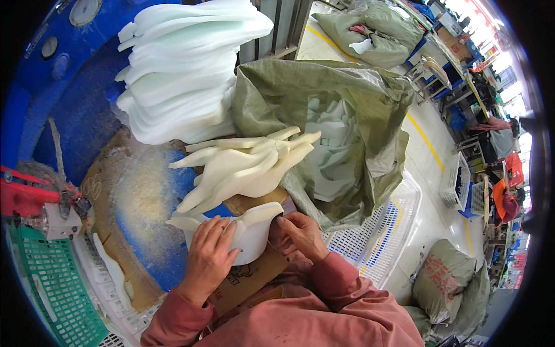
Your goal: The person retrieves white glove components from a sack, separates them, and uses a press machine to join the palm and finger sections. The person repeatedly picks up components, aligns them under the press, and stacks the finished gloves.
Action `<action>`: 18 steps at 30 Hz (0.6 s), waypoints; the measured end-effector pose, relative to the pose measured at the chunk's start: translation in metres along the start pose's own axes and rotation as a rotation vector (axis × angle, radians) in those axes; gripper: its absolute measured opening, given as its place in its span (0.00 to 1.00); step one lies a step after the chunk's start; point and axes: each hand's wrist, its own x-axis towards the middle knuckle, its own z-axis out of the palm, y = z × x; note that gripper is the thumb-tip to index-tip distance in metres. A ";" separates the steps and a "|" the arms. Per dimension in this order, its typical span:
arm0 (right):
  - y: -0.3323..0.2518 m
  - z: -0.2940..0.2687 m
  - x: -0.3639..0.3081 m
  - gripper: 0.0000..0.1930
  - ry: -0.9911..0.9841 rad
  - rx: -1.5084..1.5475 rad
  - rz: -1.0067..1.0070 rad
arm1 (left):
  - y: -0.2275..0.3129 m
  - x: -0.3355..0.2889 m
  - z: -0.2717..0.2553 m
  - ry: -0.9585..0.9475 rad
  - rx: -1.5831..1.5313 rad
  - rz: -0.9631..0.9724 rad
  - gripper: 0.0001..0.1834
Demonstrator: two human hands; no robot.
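Note:
In front of me is a curved white foam piece (pixel 252 243) with a cream upper edge. My left hand (pixel 209 250) grips it from the near left side, fingers over its face and thumb apart. At its right end, my right hand (pixel 302 236) is closed in a pinch on a small dark thing (pixel 277 224) against the foam edge. What that dark thing is, I cannot tell. Just beyond lies a pile of cream curved foam pieces (pixel 245 168). Behind it rises a tall stack of white foam pieces (pixel 179 69).
An open olive woven sack (pixel 266 87) holds many pale foam pieces (pixel 332 144). Foam dust (pixel 141 199) covers the blue surface and cardboard at left. Around me are a green basket (pixel 55 283), a red machine part (pixel 26 196), a white basket (pixel 399 231) and filled sacks (pixel 445 277).

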 end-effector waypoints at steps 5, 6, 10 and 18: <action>0.008 0.003 -0.001 0.14 -0.016 0.138 -0.088 | -0.001 0.007 0.012 -0.017 0.067 -0.034 0.39; 0.008 0.004 -0.002 0.14 -0.031 0.223 -0.088 | -0.003 0.008 0.014 -0.023 0.071 -0.029 0.38; 0.006 0.006 -0.006 0.12 -0.084 0.352 -0.055 | -0.008 0.012 0.016 -0.011 0.047 -0.003 0.36; 0.005 0.024 -0.019 0.11 -0.072 0.674 -0.091 | -0.005 0.013 0.007 0.065 0.038 0.056 0.32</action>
